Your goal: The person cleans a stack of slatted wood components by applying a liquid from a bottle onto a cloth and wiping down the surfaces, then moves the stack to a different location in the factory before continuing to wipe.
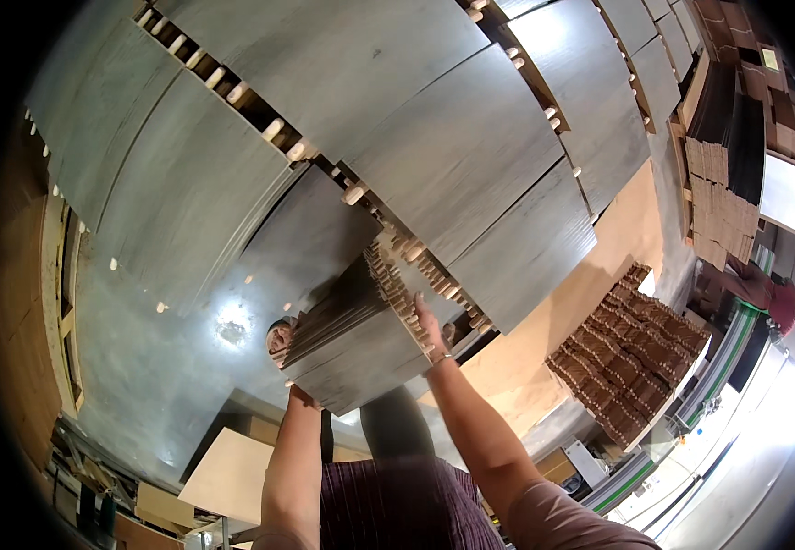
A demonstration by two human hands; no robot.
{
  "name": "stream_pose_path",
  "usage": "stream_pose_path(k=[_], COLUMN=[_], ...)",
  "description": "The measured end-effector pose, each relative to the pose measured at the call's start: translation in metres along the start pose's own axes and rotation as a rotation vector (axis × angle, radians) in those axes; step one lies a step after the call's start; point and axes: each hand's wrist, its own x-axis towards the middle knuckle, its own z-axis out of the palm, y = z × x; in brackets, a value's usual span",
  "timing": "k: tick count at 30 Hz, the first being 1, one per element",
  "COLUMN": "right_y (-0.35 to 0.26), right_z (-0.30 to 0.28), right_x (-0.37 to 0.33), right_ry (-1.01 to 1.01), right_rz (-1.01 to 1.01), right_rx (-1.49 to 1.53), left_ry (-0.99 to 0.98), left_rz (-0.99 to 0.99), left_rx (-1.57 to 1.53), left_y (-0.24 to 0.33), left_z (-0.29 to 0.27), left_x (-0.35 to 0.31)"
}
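Observation:
Both hands support a stack of grey wood-grain panels (356, 357), tilted in front of my body. Small pale wooden dowels (397, 289) stick out in rows along the stack's right edge. My right hand (429, 323) presses against that dowelled edge, thumb and fingers partly showing. Beneath the lower left corner is my left hand (302, 397), closed on the stack, with most of its fingers hidden by the panels. Just beyond the held stack lie larger piles of similar grey panels (462, 147), their dowels showing in the gaps between piles.
At right, a pallet holds brown dowelled pieces (631, 353) in rows. Flattened cardboard (723, 192) is stacked behind it. A green-edged conveyor (728, 353) runs along the far right, with another person (778, 307) nearby. Boards (228, 472) and clutter stand at lower left.

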Motion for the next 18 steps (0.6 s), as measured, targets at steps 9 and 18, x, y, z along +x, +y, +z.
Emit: stream_pose_path(k=[9,18], right_y=[-0.012,-0.027], right_z=[0.035,0.087], right_x=[0.009,-0.065], right_ry=[-0.315,-0.118], right_rz=[-0.363,-0.027], right_rx=[0.406,0.655], left_ry=[0.030,0.074], left_rz=[-0.092,0.113], left_rx=[-0.123,-0.088], left_y=[-0.004,0.054], left_z=[0.066,0.060], left_x=[0.012,0.009])
